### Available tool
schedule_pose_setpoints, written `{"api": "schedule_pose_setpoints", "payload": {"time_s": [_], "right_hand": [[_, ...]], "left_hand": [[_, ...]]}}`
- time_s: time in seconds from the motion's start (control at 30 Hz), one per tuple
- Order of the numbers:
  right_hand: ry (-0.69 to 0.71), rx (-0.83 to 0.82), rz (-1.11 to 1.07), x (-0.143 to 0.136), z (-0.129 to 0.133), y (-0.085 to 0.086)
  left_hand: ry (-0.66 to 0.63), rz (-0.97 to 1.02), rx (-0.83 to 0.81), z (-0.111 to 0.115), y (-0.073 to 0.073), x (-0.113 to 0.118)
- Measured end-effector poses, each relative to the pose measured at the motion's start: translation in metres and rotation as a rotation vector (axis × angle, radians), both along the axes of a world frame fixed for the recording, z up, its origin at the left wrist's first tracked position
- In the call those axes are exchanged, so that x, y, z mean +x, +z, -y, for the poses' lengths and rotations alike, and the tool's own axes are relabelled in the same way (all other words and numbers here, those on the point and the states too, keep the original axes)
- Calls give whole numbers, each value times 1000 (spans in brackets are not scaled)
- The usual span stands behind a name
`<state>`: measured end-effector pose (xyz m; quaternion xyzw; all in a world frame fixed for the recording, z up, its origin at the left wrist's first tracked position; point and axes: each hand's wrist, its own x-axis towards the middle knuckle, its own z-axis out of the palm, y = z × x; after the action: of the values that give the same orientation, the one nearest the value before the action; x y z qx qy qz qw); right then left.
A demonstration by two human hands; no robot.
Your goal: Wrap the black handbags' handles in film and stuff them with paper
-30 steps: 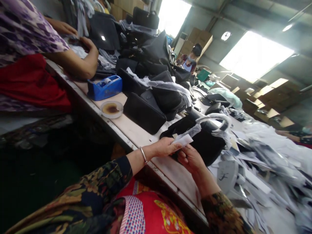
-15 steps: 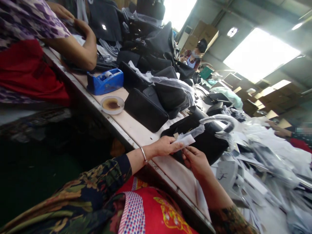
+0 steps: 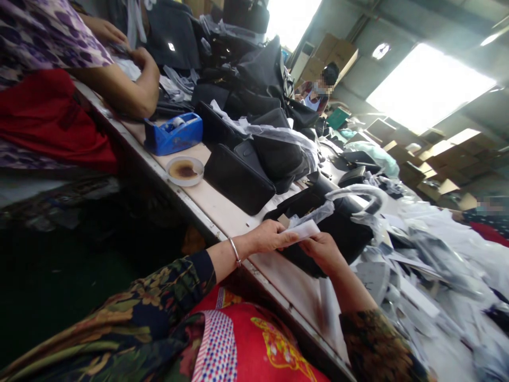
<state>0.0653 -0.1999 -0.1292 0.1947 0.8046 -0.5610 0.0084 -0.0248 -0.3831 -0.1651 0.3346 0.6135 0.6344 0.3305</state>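
My left hand [image 3: 272, 236] grips a folded white wrapping sheet [image 3: 305, 231], thumb on top, just above a black handbag [image 3: 345, 233]. My right hand [image 3: 324, 252] is closed at the sheet's right lower edge, its fingertips partly hidden under it. A small tan tag [image 3: 283, 220] shows beside my left fingers. The handbag lies on the table near its front edge. One of its handles [image 3: 358, 192] arches up, wrapped in translucent white material.
Left along the table [image 3: 222, 204] are a round dish [image 3: 185, 171] with brown residue and a blue tape dispenser [image 3: 174, 134]. Black bags [image 3: 238, 178] pile up behind. White wrapping [image 3: 441, 249] heaps at right. A co-worker's arm [image 3: 139, 93] rests at far left.
My right hand has shifted up slightly, its fingertips now tucked against the white sheet's lower edge. My left hand keeps nearly the same place, and the sheet lies a little flatter.
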Motion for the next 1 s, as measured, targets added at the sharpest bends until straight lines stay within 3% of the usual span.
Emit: {"api": "schedule_pose_setpoints", "payload": {"time_s": [0.2, 0.43, 0.6, 0.73, 0.8, 0.9, 1.0], "right_hand": [[116, 182, -76, 0, 0, 5], [165, 791, -379, 40, 13, 7], [506, 1108, -681, 43, 0, 26], [728, 1373, -727, 26, 4, 55], [838, 1437, -706, 16, 11, 69], [978, 1398, -666, 1, 18, 85], [1007, 1330, -548, -16, 21, 93]], "left_hand": [[98, 17, -9, -5, -4, 0], [123, 80, 7, -6, -1, 2], [172, 45, 18, -10, 0, 4], [146, -19, -23, -11, 4, 5], [138, -78, -62, -11, 6, 6], [160, -215, -107, -12, 7, 8], [165, -303, -116, -13, 5, 11]]}}
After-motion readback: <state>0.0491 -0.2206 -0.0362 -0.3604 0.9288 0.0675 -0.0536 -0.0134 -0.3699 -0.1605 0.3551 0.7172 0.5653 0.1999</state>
